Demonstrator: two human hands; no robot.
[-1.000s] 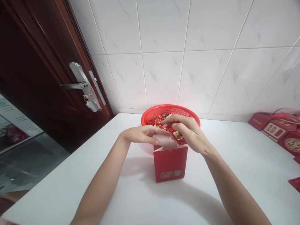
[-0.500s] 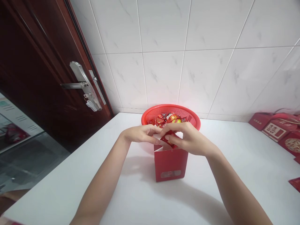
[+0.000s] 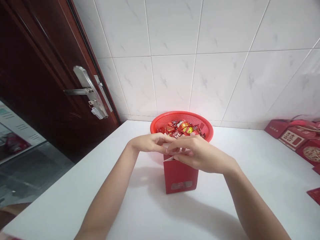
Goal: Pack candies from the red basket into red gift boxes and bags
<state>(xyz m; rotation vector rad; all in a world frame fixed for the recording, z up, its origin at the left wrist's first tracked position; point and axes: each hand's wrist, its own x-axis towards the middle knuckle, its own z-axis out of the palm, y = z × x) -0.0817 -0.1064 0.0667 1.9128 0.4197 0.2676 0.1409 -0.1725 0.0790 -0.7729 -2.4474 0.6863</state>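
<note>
A red cardboard box (image 3: 181,176) stands upright on the white table, its top open and a clear window low on its front. My left hand (image 3: 151,143) is at the box's left rear rim, thumb and fingers closed on the edge. Over the mouth of the box, my right hand (image 3: 197,153) is palm down, with a gap between thumb and fingers and no packet visible in it. The fingertips of both hands meet or overlap there, and the box's inside is mostly hidden. Just behind is a red plastic basket (image 3: 209,133) holding several wrapped candies (image 3: 183,126).
Red gift boxes (image 3: 297,136) with cord handles stand at the table's right, and a flat red piece (image 3: 314,195) lies nearer. A tiled wall (image 3: 172,83) backs the white table (image 3: 120,200). A dark wooden door (image 3: 50,66) with keys in its lock is at left.
My right hand has lowered slightly over the box mouth. The red packet it held is out of sight now. My left hand has stayed at the rim.
</note>
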